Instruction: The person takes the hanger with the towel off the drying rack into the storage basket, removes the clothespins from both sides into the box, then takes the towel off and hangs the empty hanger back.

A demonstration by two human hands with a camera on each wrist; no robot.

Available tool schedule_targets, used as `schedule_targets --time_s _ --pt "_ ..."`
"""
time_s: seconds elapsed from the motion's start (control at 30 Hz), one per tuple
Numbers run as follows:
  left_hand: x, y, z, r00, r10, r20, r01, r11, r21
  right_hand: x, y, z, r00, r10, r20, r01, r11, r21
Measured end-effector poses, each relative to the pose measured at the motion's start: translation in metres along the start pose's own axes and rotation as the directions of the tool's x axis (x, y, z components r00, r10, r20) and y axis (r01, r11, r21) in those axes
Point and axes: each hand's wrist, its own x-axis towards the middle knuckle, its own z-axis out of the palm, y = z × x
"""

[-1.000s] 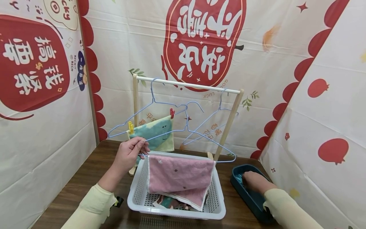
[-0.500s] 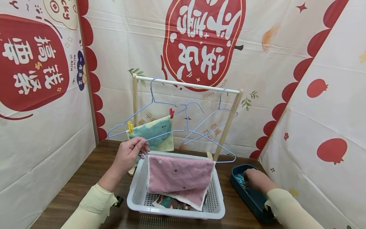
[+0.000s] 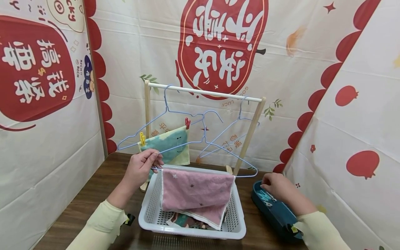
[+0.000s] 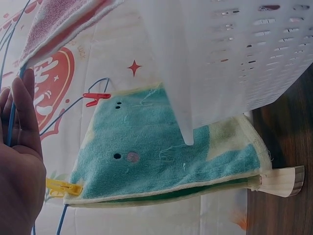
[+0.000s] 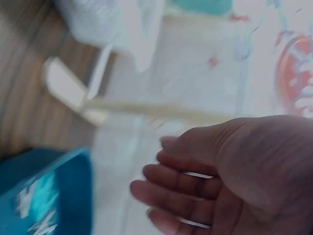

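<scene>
My left hand grips the left end of a blue wire hanger. Over its bottom bar hangs a pink towel with small stars, low over a grey plastic basket. At the right, my right hand is over the far end of a dark blue tray, which holds teal and white clothespins. In the right wrist view the right hand's fingers are loosely bent, thumb near the index finger, and no object shows between them.
Behind stands a wooden rack with two more blue hangers. On the left one a teal towel is clipped by a yellow clothespin and a red clothespin. A patterned cloth lies in the basket. Printed fabric walls surround the table.
My right hand has risen out of the tray and moved toward its far end, uncovering the clothespins. The left hand, hanger and pink towel have stayed in place.
</scene>
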Motion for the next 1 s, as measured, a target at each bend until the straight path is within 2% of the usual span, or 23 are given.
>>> schedule_targets --time_s 0.23,0.37,0.5,0.8,0.9,1.0 --pt "0.0 0.001 -0.002 1.0 -0.012 -0.001 0.012 1.0 -0.007 -0.026 -0.064 -0.027 1.0 -0.015 0.003 0.015 0.999 0.052" --pt "-0.001 0.001 -0.007 0.999 -0.015 -0.038 0.014 1.0 -0.024 -0.036 -0.098 -0.035 0.998 -0.013 -0.069 0.019 0.997 0.081" --pt "-0.001 0.001 -0.012 0.998 -0.005 -0.066 0.003 0.999 -0.036 -0.043 -0.121 -0.042 0.987 0.015 -0.159 -0.001 0.996 0.088" --pt "-0.004 0.001 -0.009 0.999 -0.008 -0.034 0.007 1.0 -0.03 -0.053 -0.158 -0.038 0.979 -0.088 -0.184 0.116 0.983 0.145" --pt "-0.003 0.0 -0.008 0.999 -0.003 -0.036 0.002 1.0 -0.03 -0.05 -0.171 -0.034 0.96 -0.161 -0.231 0.199 0.968 0.155" --pt "-0.002 0.0 -0.007 0.999 0.005 -0.034 -0.006 0.999 -0.032 -0.042 -0.183 -0.026 0.917 -0.276 -0.286 0.321 0.94 0.121"
